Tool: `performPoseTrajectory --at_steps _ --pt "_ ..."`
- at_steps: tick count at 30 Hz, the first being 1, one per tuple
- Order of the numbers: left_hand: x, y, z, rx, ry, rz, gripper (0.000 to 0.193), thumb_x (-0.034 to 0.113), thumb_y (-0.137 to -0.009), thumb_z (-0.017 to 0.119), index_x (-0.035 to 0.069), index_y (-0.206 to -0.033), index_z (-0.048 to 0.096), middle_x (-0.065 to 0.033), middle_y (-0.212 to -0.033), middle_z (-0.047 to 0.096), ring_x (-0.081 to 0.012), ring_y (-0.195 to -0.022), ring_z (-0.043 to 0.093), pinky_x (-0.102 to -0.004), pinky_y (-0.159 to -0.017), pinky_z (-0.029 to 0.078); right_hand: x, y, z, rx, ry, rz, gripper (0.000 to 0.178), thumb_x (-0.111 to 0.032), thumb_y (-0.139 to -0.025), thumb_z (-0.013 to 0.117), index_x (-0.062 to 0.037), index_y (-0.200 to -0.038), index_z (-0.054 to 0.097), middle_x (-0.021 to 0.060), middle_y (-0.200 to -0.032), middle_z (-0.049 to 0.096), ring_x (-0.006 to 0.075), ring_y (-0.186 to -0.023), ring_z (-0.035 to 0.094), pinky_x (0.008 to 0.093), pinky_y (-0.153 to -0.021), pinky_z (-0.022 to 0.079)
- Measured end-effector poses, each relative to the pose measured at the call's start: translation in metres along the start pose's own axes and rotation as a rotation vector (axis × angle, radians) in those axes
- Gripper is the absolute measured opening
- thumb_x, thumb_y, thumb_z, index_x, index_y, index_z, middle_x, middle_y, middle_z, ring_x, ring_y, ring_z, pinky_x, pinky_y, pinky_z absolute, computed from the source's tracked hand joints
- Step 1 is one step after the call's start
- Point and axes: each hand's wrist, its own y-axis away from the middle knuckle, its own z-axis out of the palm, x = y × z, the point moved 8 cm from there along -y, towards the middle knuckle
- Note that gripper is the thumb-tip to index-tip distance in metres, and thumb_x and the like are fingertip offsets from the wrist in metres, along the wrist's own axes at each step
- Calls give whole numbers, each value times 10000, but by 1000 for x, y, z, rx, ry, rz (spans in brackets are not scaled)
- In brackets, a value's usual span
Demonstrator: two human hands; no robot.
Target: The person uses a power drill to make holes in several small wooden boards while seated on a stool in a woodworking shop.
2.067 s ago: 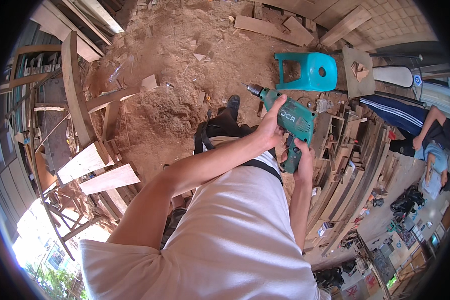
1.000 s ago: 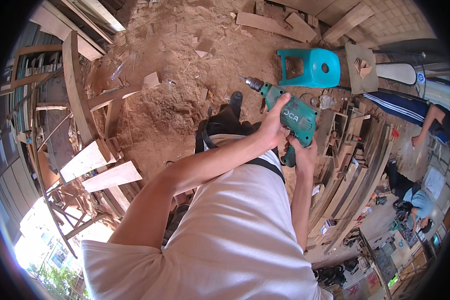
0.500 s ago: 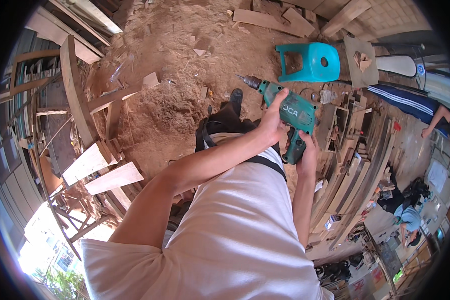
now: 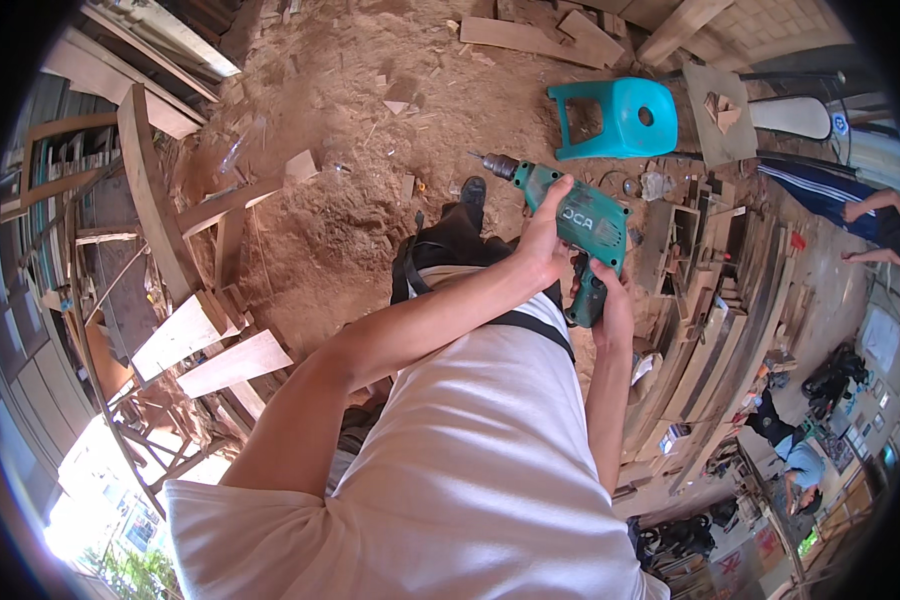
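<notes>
1. Your left hand (image 4: 545, 245) is closed around the body of a green power drill (image 4: 592, 222), just behind the chuck (image 4: 500, 167); the thumb lies along the upper side.
2. Your right hand (image 4: 613, 308) is gripping the drill's dark green handle (image 4: 590, 297), thumb toward its top. Whether a finger presses the trigger cannot be told.
3. Drill position: held in front of your waist, a little right of your body's midline, chuck pointing ahead and to your left. A thin bit (image 4: 477, 154) sticks out of the chuck, its tip apart from the stool.
4. Your left forearm crosses in front of your white shirt (image 4: 460, 460); your right forearm comes up along its right side.
5. Ahead of the drill and to its right: a teal plastic stool (image 4: 627, 130), lying on its side. A tan board (image 4: 718, 142) with a hole is just right of it.
6. To your right: long stacked timber (image 4: 715, 350). To your left: a pale tapered board (image 4: 235, 363) near a curved wooden piece (image 4: 155, 190).
7. Brown ground (image 4: 320, 95) ahead, scattered with wood scraps.
8. Far right: one person in striped dark-blue trousers (image 4: 815, 192); another, lower, in a light-blue shirt (image 4: 802, 464).
</notes>
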Motion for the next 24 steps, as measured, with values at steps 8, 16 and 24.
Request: performPoseTrajectory --at_steps 8,16,24 --pt "-4 8 8 -68 -112 -40 517 597 -852 653 152 -1111 607 -15 -1060 636 -208 -1047 554 -382 -917 382 6 -2 6 -260 -168 269 411 -325 -872 639 12 -1102 594 94 -889 624 211 -675 606 349 -625 503" --pt "-7 11 16 -58 -97 -82 511 623 -855 629 174 -1099 614 -13 -1041 634 -194 -998 546 -352 -825 367 6 -6 9 -335 -206 264 421 -328 -874 645 14 -1106 571 88 -881 600 195 -644 574 335 -599 471" --pt "-6 2 8 -38 -144 -120 487 623 -853 630 181 -1057 622 -7 -989 641 -184 -983 547 -348 -799 369 1 -9 11 -312 -178 254 410 -336 -884 640 8 -1095 569 89 -874 595 192 -632 572 334 -595 468"
